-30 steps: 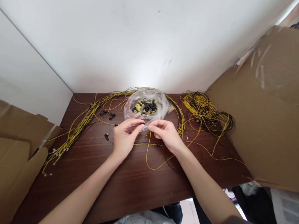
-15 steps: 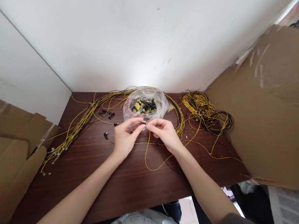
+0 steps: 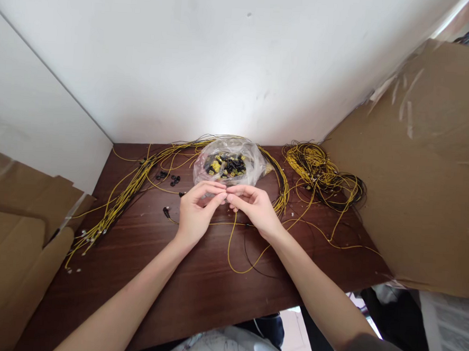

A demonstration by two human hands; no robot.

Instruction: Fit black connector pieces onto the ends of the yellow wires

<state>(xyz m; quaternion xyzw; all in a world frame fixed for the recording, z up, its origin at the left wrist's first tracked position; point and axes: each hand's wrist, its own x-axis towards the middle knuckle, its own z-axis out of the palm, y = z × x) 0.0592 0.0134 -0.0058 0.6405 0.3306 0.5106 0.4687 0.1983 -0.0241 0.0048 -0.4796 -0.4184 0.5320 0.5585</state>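
In the head view, the left hand and right hand meet fingertip to fingertip just in front of the plastic bag, both pinched shut on the end of a yellow wire. What sits at the very tip is too small to tell. From the pinch the wire drops toward the person, loops across the dark worktop and runs off to the right of the bag.

The bag (clear, holding small black and yellow parts) stands against the white wall, which closes off the far edge of the worktop. Left of the bag lies a long wire bundle, with a few loose black parts between it and the bag. Right of the bag sits a tangled wire coil, close to a leaning cardboard sheet. Folded cardboard borders the worktop far left of the bag. The bare room lies nearer than the bag, toward the front edge.
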